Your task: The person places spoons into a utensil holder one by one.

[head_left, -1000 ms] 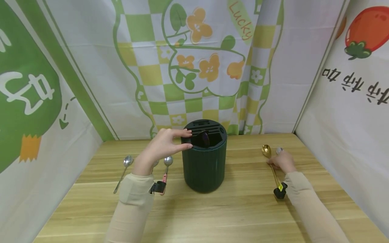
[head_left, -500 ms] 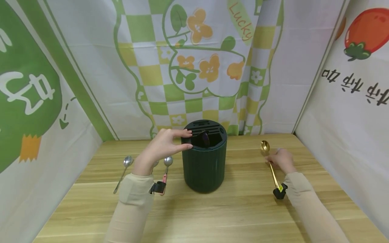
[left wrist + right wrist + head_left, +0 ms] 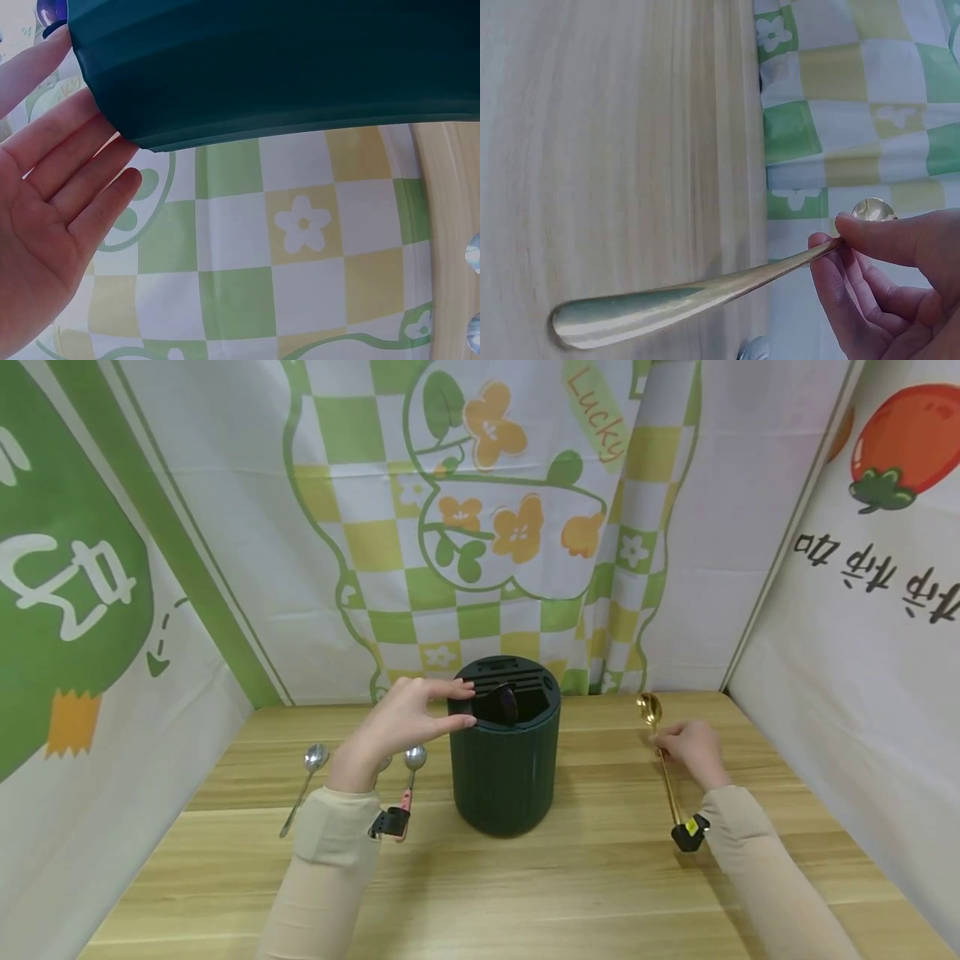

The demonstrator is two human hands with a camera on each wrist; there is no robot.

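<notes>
A dark green ribbed utensil holder with a slotted black top stands mid-table. A dark, glossy rounded piece shows in its wide opening; its kind is unclear. My left hand touches the holder's left rim, with thumb and fingers extended; in the left wrist view these fingers lie straight against the edge. To the right, my right hand pinches a gold spoon by its slim handle, between thumb and fingers. In the right wrist view the broad handle end points away from the hand, tilted over the table.
Left of the holder lie a silver spoon, a pink-handled spoon and another spoon partly behind my left wrist. A silver rounded piece shows below the gold spoon. Printed cloth walls the table's back and sides.
My right hand has drawn the gold spoon slightly left and toward the back, its bowl moving away from where it lay. The left hand and holder stay in place.
</notes>
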